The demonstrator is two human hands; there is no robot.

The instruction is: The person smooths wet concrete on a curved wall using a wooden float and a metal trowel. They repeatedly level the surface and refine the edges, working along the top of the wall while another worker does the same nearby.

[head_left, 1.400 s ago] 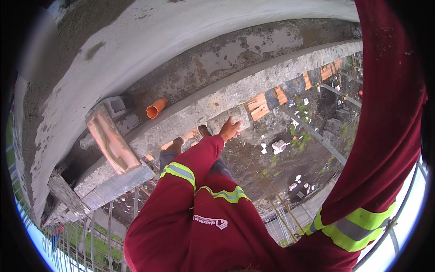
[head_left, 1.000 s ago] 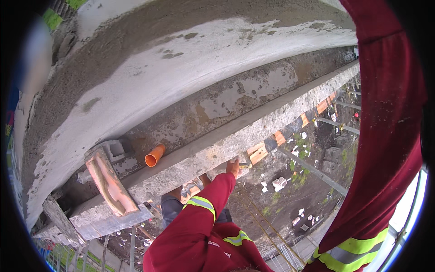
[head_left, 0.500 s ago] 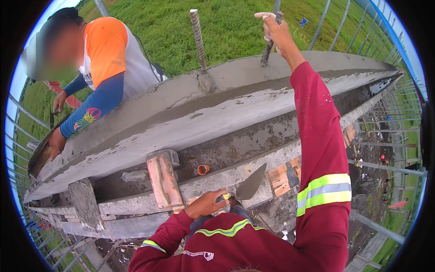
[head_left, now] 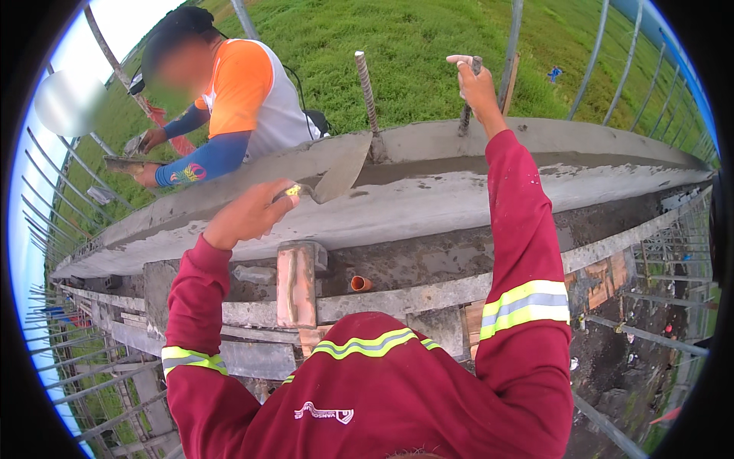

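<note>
A steel pointing trowel with a grey, mortar-smeared triangular blade [head_left: 342, 167] is gripped by its handle in the left hand [head_left: 248, 214], whose fingers are closed tightly around it. The blade is raised and tilted, with its tip close to the top edge of the long grey concrete wall cap [head_left: 428, 203], just beside the base of a ribbed steel reinforcing bar [head_left: 366, 88] that stands upright out of the wet mortar. The right hand [head_left: 475, 84] is stretched upward and is wrapped around the top of a second upright steel bar [head_left: 468, 103], which is set in the same cap farther to the right.

Below the smoothed cap, a reddish wooden block [head_left: 295, 284] is seen propped against the rough grey face of the wall, and a short orange plastic pipe end [head_left: 359, 284] is seen protruding just beside it. Both forearms are covered by maroon sleeves with yellow and grey reflective bands.

On the far side of the wall, a person in an orange and grey vest with blue sleeves [head_left: 237, 107] is seen leaning over the cap; something flat is held in that person's hands, though it cannot be told exactly what. Green grass [head_left: 413, 46] is spread behind, and thin metal railings are seen along both sides.
</note>
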